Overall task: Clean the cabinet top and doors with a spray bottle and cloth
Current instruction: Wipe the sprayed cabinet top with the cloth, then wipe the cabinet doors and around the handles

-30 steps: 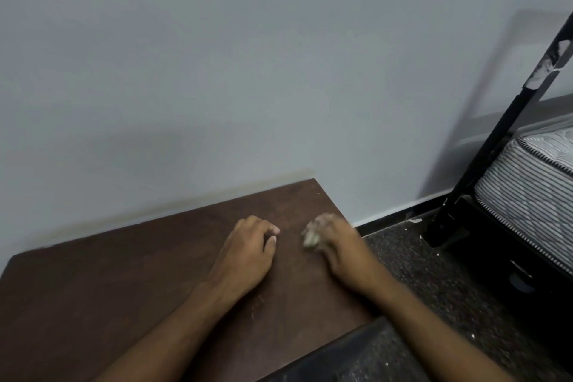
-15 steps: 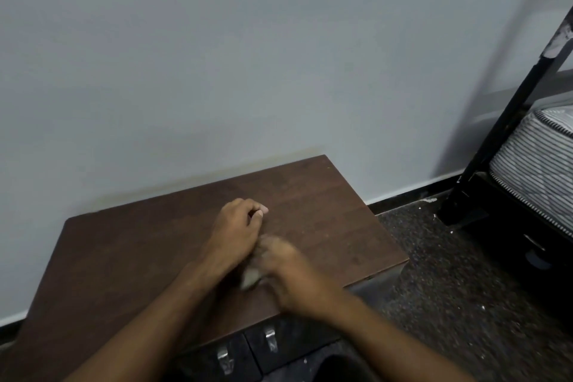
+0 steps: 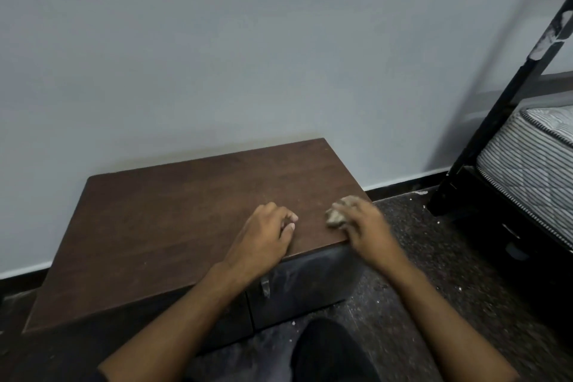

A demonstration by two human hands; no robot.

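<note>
Pale grey wall [image 3: 248,56] behind; low dark-wood cabinet top [image 3: 173,226] pushed against it, speckled floor [image 3: 434,257] in front, black bed frame [image 3: 496,115] with a striped mattress [image 3: 533,158] off to the right.

We note the right hand [image 3: 364,226] at the cabinet top's front right corner, fingers curled over a crumpled, dirty-looking cloth [image 3: 336,215] and pressing it onto the wood. The hand is motion-blurred, so we judge it is mid-wipe; balling the cloth up likely concentrates pressure on a small patch.

Left hand [image 3: 263,236] rests near the front edge, well apart from the cloth, fingers loosely curled with thumb against them, holding nothing. We judge it serves as a brace for the body while leaning over the low cabinet.

Doors [image 3: 294,285] below the front edge show pale dusty streaks; one metal handle [image 3: 265,287] is visible just under the left wrist. We judge the doors are not yet cleaned.

Spray bottle: not in view.
</note>
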